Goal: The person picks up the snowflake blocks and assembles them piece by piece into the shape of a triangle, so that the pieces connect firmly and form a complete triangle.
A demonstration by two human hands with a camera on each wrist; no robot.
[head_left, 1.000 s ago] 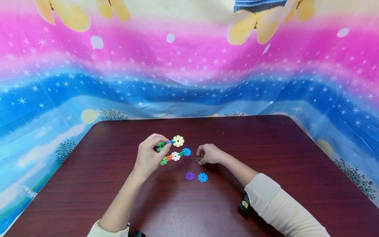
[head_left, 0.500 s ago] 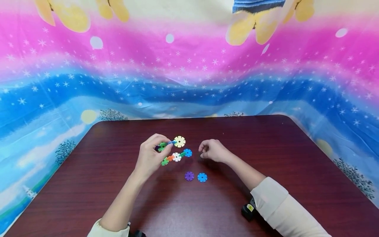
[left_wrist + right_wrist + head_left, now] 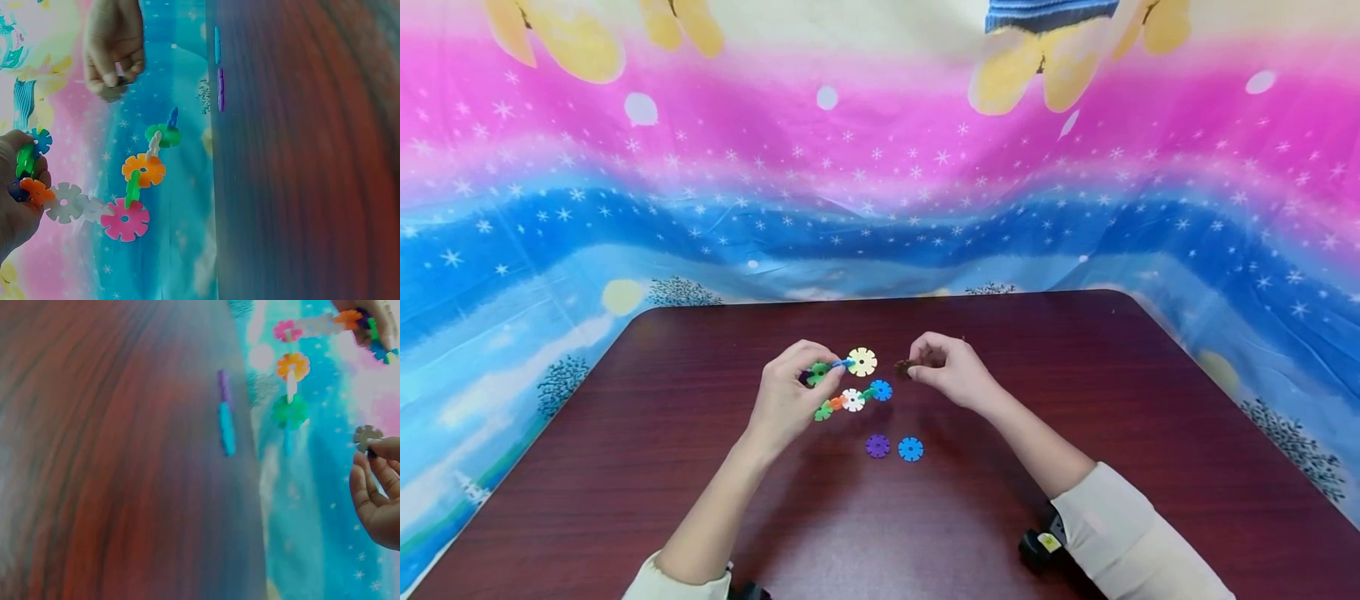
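My left hand point(image 3: 792, 392) pinches a chain of slotted plastic discs joined edge to edge, held above the table. A pale yellow disc point(image 3: 861, 362) ends its upper branch, just past the fingertips. The lower branch hangs down through a white disc point(image 3: 852, 400) to a blue disc point(image 3: 881, 390); the left wrist view also shows its pink disc point(image 3: 125, 220) and orange disc point(image 3: 144, 170). Part of the chain is hidden by my palm. Across a small gap, my right hand point(image 3: 957, 375) pinches a brown slotted disc point(image 3: 367, 435) between thumb and fingers, raised beside the yellow one.
On the dark red wooden table point(image 3: 1037, 342), a loose purple disc point(image 3: 877, 447) and a loose blue disc point(image 3: 911, 449) lie flat side by side, nearer me than the chain. A patterned curtain point(image 3: 880, 183) hangs behind the table's far edge.
My right hand has picked the brown disc up off the table and raised it to the height of the yellow disc. My left hand has shifted slightly right with the chain.
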